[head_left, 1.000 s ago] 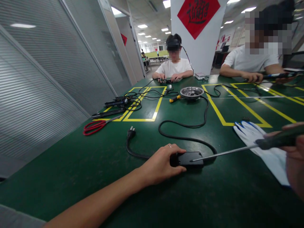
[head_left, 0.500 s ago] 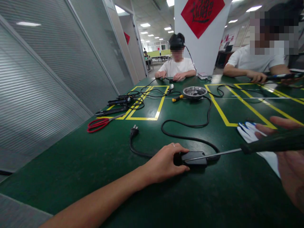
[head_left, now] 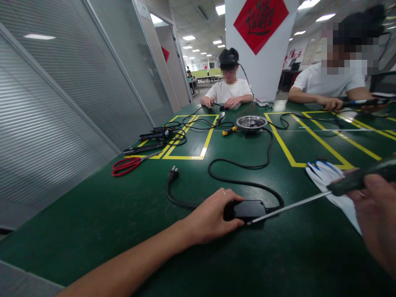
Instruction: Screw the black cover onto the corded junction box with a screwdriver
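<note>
My left hand (head_left: 213,216) grips the left end of a small black box (head_left: 250,209) on the green table, thumb on the near side and fingers on the far side. A black cable with a two-pin plug (head_left: 173,174) runs out from under that hand, and another cable leaves the box on the right. My right hand (head_left: 375,206) is closed around the dark handle of a screwdriver (head_left: 291,206). Its long shaft slants down to the left, with the tip at the near edge of the box by my left thumb. Whether the tip touches the box is hard to tell.
White gloves (head_left: 324,177) lie under the screwdriver. Red-handled scissors (head_left: 126,166), black tools (head_left: 151,138) with cables, a metal bowl (head_left: 251,123) and a yellow-and-black handle (head_left: 229,131) lie farther off. Two people in white shirts (head_left: 229,91) work across the table (head_left: 93,231).
The screwdriver tip has come off the top of the box to its near edge. My right fingers, spread before, have closed around the handle. My left hand keeps its grip.
</note>
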Motion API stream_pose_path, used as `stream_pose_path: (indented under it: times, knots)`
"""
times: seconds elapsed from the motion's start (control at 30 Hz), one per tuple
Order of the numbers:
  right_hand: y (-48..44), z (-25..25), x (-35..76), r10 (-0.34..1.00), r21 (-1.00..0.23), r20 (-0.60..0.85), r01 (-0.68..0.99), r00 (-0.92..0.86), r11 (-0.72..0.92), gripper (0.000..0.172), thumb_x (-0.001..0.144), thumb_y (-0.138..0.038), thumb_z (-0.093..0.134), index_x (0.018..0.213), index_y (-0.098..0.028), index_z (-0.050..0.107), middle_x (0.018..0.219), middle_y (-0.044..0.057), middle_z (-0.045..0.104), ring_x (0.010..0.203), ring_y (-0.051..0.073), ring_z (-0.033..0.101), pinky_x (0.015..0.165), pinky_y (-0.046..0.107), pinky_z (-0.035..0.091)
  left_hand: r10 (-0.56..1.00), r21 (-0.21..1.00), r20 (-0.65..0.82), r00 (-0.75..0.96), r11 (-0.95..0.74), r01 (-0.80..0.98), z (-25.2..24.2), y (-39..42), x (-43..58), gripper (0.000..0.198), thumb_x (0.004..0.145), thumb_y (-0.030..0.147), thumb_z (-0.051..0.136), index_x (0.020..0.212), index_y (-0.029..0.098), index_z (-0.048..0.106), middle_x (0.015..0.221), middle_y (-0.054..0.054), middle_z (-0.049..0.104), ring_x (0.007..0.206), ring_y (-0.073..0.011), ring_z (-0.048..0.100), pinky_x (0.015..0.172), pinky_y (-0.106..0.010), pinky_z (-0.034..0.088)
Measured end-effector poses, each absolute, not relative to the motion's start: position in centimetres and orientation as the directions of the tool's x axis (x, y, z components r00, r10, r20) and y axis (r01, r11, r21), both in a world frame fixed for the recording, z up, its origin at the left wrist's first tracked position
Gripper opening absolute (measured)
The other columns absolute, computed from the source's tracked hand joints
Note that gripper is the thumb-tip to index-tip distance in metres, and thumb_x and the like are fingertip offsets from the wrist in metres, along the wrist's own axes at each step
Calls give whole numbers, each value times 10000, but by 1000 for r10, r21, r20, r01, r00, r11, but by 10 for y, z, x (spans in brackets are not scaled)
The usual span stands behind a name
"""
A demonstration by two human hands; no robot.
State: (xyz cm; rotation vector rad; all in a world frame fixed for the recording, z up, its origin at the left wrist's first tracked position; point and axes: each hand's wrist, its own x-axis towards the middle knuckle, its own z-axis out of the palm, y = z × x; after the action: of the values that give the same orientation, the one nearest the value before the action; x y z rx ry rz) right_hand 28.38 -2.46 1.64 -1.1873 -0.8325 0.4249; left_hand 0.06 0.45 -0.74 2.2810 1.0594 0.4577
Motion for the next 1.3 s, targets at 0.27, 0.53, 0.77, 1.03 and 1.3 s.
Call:
stream_pose_path:
  times: [0.27, 0.53, 0.77, 1.03, 1.3]
  knots:
    - [0, -7, 305, 838, -996, -89, -60, 539, -67, 435, 701, -428, 703, 1087, -233, 662, 1039, 64, 665, 706, 134, 586, 576, 267, 486, 754, 489, 173, 633, -624, 610, -12, 2, 9, 481, 838, 317, 645, 1278, 243, 466, 1199, -55, 567, 1070, -235, 519, 950, -381, 428]
    - [4, -22, 307, 940, -721, 23, 657, 342, -221, 676, 760, -572, 534, 1302, -168, 538, 773, 70, 650, 657, 224, 581, 579, 352, 434, 900, 301, 278, 335, -413, 859, 1, 16, -12, 441, 848, 307, 542, 1268, 211, 451, 1152, -72, 548, 1044, -246, 525, 925, -388, 443]
    - [8, -31, 310, 951, -524, 225, 849, 212, -65, 652, 807, -542, 474, 1312, -132, 522, 944, 110, 632, 706, 208, 576, 602, 332, 446, 969, 52, 106, 223, -229, 972, -7, 21, -25, 336, 866, 360, 487, 1107, 138, 563, 1029, -121, 580, 929, -265, 575, 815, -377, 471]
    - [22, -50, 307, 962, -356, 258, 935, 91, 7, 587, 855, -484, 440, 1321, -132, 500, 1043, 125, 575, 801, 217, 573, 734, 370, 470, 933, 193, 133, 335, -356, 915, -11, 36, -38, 409, 906, 452, 470, 1185, 162, 543, 1112, -112, 546, 1004, -255, 544, 900, -383, 445]
    - [20, -52, 303, 970, -252, 243, 967, 17, 46, 572, 887, -473, 365, 1316, -115, 487, 1118, 170, 540, 961, 289, 575, 801, 431, 466, 914, 208, 205, 350, -391, 897, -8, 34, -35, 357, 937, 384, 436, 1186, 145, 529, 1101, -118, 524, 1001, -256, 533, 906, -407, 433]
